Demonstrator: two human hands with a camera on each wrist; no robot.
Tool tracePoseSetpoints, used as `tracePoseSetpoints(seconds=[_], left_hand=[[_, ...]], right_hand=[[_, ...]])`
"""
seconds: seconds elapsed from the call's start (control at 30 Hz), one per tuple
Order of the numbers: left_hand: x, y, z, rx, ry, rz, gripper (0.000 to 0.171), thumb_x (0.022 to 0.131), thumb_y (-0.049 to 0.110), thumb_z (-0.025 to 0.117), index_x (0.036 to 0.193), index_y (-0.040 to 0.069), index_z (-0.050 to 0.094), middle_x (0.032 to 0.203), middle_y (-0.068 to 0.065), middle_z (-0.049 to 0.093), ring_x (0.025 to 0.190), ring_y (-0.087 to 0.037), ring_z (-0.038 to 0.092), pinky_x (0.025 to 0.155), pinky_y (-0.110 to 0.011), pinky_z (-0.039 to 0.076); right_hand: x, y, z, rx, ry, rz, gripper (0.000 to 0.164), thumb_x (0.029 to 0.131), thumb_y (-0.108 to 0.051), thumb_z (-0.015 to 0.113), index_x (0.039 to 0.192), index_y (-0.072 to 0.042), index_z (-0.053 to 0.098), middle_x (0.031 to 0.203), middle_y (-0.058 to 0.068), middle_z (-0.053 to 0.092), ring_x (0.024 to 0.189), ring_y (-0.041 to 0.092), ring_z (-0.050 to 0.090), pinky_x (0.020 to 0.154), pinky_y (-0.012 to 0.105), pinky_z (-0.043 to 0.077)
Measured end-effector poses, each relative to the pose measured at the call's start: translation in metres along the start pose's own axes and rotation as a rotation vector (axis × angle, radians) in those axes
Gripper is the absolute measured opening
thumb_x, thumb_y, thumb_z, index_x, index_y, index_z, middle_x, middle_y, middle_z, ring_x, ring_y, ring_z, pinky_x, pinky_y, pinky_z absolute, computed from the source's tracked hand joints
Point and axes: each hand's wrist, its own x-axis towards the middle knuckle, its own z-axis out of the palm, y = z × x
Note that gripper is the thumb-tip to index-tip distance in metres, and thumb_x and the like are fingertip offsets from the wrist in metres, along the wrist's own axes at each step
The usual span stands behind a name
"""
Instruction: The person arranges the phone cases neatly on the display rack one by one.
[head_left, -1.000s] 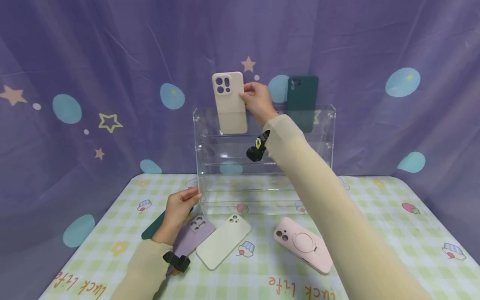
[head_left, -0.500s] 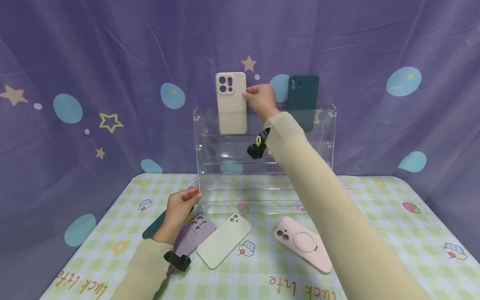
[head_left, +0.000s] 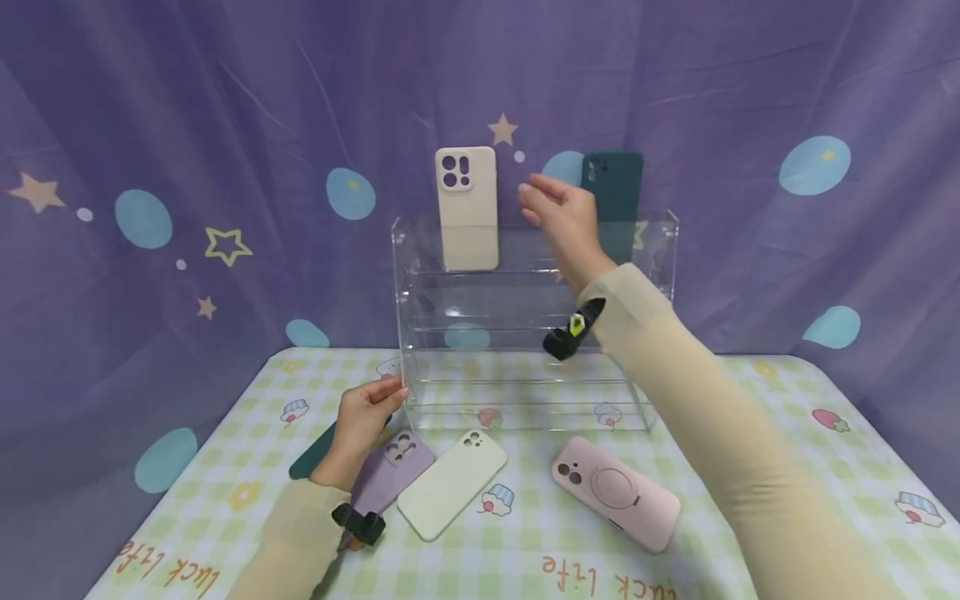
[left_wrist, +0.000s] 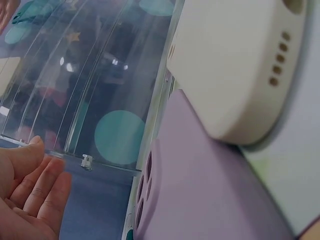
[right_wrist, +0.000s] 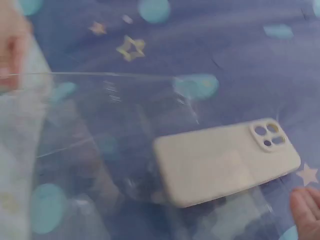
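Note:
A cream phone case (head_left: 468,208) stands upright on the top tier of a clear acrylic display rack (head_left: 517,364). My right hand (head_left: 567,225) is in the air right of that case, fingers relaxed and holding nothing. Behind the hand, a dark green phone case (head_left: 621,187) stands on the same tier, partly covered by it. My left hand (head_left: 362,421) pinches the rack's lower left side edge; in the left wrist view its thumb and fingers (left_wrist: 45,195) meet at the clear panel. The right wrist view shows the cream case (right_wrist: 220,165) apart from the right fingertips.
On the checked tablecloth (head_left: 517,542) lie a pale green case (head_left: 452,486), a purple case (head_left: 390,479) partly under the left forearm, another dark green case (head_left: 311,454), and a pink case with a ring (head_left: 618,496). A purple patterned curtain (head_left: 262,100) hangs behind.
My right hand has straightened the cream case on the top tier, let it go and drawn back right and down. My left hand keeps its place on the rack.

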Motion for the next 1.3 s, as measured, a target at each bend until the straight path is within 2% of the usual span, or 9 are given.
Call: tracePoseSetpoints(seconds=[0.1, 0.27, 0.43, 0.53, 0.6, 0.73, 0.83, 1.1, 1.3], left_hand=[[-0.001, -0.001, -0.001, 0.012, 0.001, -0.002, 0.032, 0.085, 0.008, 0.070, 0.112, -0.007, 0.064, 0.110, -0.020, 0.066, 0.078, 0.006, 0.061, 0.073, -0.012, 0.050], [-0.003, -0.004, -0.001, 0.014, 0.007, -0.015, 0.031, 0.085, 0.008, 0.070, 0.112, -0.006, 0.065, 0.111, -0.021, 0.065, 0.079, 0.004, 0.061, 0.073, -0.013, 0.051], [-0.007, -0.005, -0.001, -0.041, 0.004, 0.068, 0.028, 0.082, 0.010, 0.073, 0.104, -0.007, 0.069, 0.100, -0.016, 0.070, 0.079, 0.000, 0.062, 0.069, -0.013, 0.051], [-0.006, -0.005, -0.001, -0.047, 0.003, 0.085, 0.028, 0.081, 0.011, 0.074, 0.103, -0.006, 0.069, 0.096, -0.014, 0.071, 0.078, 0.000, 0.062, 0.068, -0.013, 0.051], [-0.005, -0.006, -0.001, -0.035, 0.003, 0.066, 0.028, 0.082, 0.010, 0.073, 0.105, -0.006, 0.069, 0.098, -0.015, 0.071, 0.078, 0.001, 0.063, 0.069, -0.013, 0.051], [-0.002, -0.008, -0.001, -0.016, 0.003, -0.009, 0.031, 0.085, 0.008, 0.071, 0.111, -0.007, 0.065, 0.106, -0.018, 0.068, 0.077, 0.004, 0.062, 0.072, -0.013, 0.051], [-0.002, -0.008, -0.001, -0.032, 0.003, -0.029, 0.033, 0.085, 0.009, 0.071, 0.113, -0.007, 0.065, 0.107, -0.017, 0.068, 0.076, 0.005, 0.062, 0.072, -0.013, 0.050], [-0.002, -0.008, -0.002, -0.041, -0.008, -0.030, 0.034, 0.085, 0.009, 0.070, 0.114, -0.007, 0.064, 0.110, -0.017, 0.067, 0.080, 0.005, 0.062, 0.073, -0.013, 0.051], [-0.003, -0.008, -0.002, -0.059, -0.012, -0.034, 0.033, 0.086, 0.008, 0.069, 0.115, -0.007, 0.063, 0.112, -0.018, 0.066, 0.078, 0.005, 0.062, 0.074, -0.014, 0.051]], right_hand=[[-0.033, 0.014, -0.021, 0.018, -0.068, -0.023, 0.044, 0.090, -0.009, 0.063, 0.129, 0.007, 0.051, 0.128, 0.022, 0.056, 0.107, 0.022, 0.063, 0.091, 0.031, 0.049], [-0.096, 0.055, -0.068, -0.177, -0.254, 0.045, 0.043, 0.093, -0.016, 0.061, 0.130, 0.004, 0.051, 0.127, 0.020, 0.057, 0.103, 0.011, 0.063, 0.092, 0.028, 0.048], [-0.145, 0.090, -0.118, -0.350, -0.440, 0.083, 0.041, 0.095, -0.017, 0.057, 0.131, 0.002, 0.051, 0.131, 0.018, 0.055, 0.113, 0.011, 0.057, 0.091, 0.022, 0.047], [-0.165, 0.106, -0.141, -0.339, -0.528, 0.125, 0.041, 0.097, -0.014, 0.053, 0.134, 0.003, 0.046, 0.136, 0.022, 0.048, 0.119, 0.012, 0.053, 0.091, 0.021, 0.045], [-0.175, 0.114, -0.153, -0.318, -0.554, 0.174, 0.043, 0.098, -0.013, 0.051, 0.136, 0.004, 0.043, 0.139, 0.024, 0.045, 0.121, 0.014, 0.050, 0.092, 0.021, 0.045], [-0.192, 0.128, -0.167, -0.295, -0.608, 0.254, 0.048, 0.097, -0.011, 0.051, 0.139, 0.008, 0.037, 0.142, 0.028, 0.037, 0.129, 0.035, 0.040, 0.095, 0.018, 0.041], [-0.202, 0.137, -0.172, -0.322, -0.650, 0.264, 0.054, 0.093, -0.010, 0.057, 0.139, 0.009, 0.035, 0.143, 0.030, 0.034, 0.131, 0.046, 0.031, 0.098, 0.017, 0.039], [-0.215, 0.151, -0.172, -0.568, -0.672, 0.157, 0.078, 0.075, -0.026, 0.079, 0.140, -0.004, 0.041, 0.145, 0.016, 0.040, 0.134, 0.033, 0.032, 0.099, 0.006, 0.022], [-0.214, 0.160, -0.172, -0.684, -0.638, 0.184, 0.088, 0.070, -0.034, 0.082, 0.143, -0.008, 0.040, 0.146, 0.013, 0.040, 0.136, 0.034, 0.031, 0.099, 0.007, 0.021]])
